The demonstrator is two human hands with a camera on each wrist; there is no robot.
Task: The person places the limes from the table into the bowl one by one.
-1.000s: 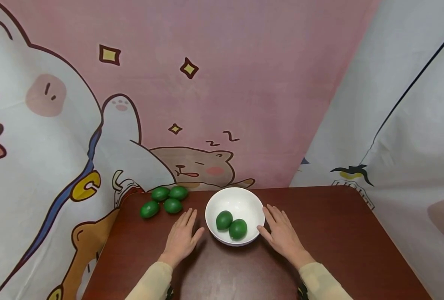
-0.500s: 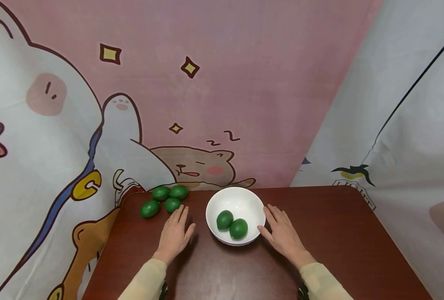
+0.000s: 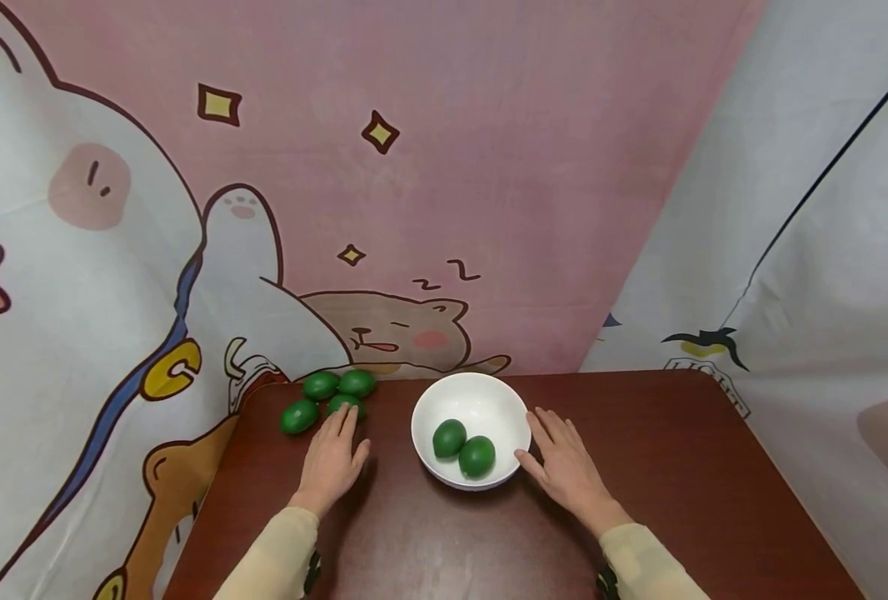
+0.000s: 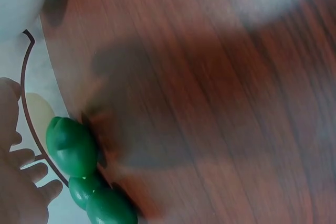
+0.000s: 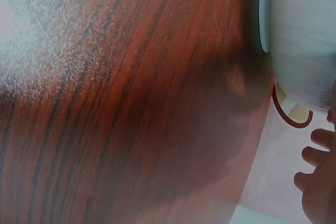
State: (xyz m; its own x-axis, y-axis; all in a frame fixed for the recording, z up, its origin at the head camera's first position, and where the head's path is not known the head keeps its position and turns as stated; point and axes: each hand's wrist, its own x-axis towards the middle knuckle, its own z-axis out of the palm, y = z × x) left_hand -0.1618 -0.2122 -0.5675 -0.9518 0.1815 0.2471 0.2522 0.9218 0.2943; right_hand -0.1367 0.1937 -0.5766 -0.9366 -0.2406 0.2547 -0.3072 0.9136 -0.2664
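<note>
A white bowl (image 3: pixel 470 400) stands on the brown table, with two green limes, a left one (image 3: pixel 449 439) and a right one (image 3: pixel 477 457), lying inside it. My right hand (image 3: pixel 567 471) is at the bowl's right side, fingers straight, thumb and fingertips by the rim; whether they touch it I cannot tell. Several more limes (image 3: pixel 299 417) lie grouped at the table's back left. My left hand (image 3: pixel 331 458), fingers extended, hovers before this group, its fingertips partly covering the nearest lime (image 3: pixel 346 406). In the left wrist view the limes (image 4: pixel 72 147) appear beyond the fingers.
The dark wood table (image 3: pixel 459 542) reaches back to a printed cloth (image 3: pixel 549 208) with cartoon animals. A paler cloth (image 3: pixel 811 275) hangs along the right side. Bare tabletop lies between the lime group and the bowl.
My left hand has moved left, away from the bowl and over to the grouped limes. My right hand stays beside the bowl, and the limes have not moved.
</note>
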